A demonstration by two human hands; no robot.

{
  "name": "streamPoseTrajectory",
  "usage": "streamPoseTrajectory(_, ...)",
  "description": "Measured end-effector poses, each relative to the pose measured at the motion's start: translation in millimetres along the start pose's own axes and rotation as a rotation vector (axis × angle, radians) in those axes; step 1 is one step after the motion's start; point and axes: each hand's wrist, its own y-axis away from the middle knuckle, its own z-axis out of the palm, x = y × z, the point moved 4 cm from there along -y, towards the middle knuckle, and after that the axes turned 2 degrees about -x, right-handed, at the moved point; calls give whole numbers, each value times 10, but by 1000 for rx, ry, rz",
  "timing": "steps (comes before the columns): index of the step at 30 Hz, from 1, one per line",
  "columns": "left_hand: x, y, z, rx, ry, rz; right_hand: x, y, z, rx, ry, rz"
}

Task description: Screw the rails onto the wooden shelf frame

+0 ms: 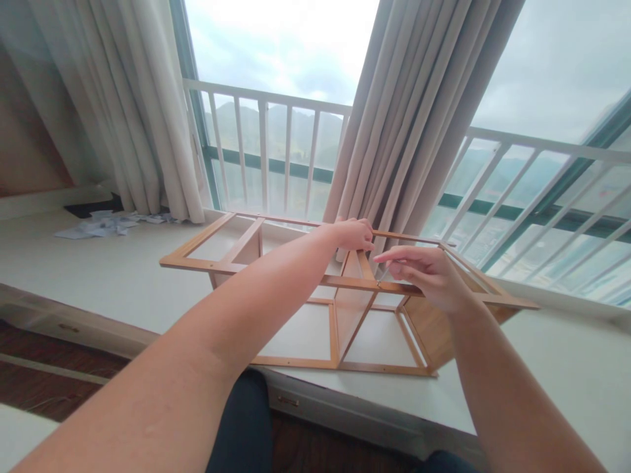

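Left forearm (197,348) filled most of the lower left of the frame, with the right forearm (507,374) coming up from the lower right. Both reached toward a wooden frame (351,315), which lay across the middle of the picture on a white window ledge (133,282). Left hand (353,234) was at the far rail, dead center, fingers bent down over the top of the divider; couldn't tell if they were really clamped on it. Right hand (421,269) hung over the near rail, index finger stuck out and a bit apart from the fingers below, just above a small metal screw (378,284). Far left, loose papers (101,225) sat by the curtain (148,131), any print too small to read.
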Motion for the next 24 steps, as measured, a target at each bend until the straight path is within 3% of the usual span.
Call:
streamPoseTrajectory(7, -3, -19, 7, -2, -11, -11, 3, 1, -36, -30, -53, 33)
streamPoseTrajectory(24, -11, -28, 4, -3, -4, 6, 9, -36, -59, -106, -254, -78)
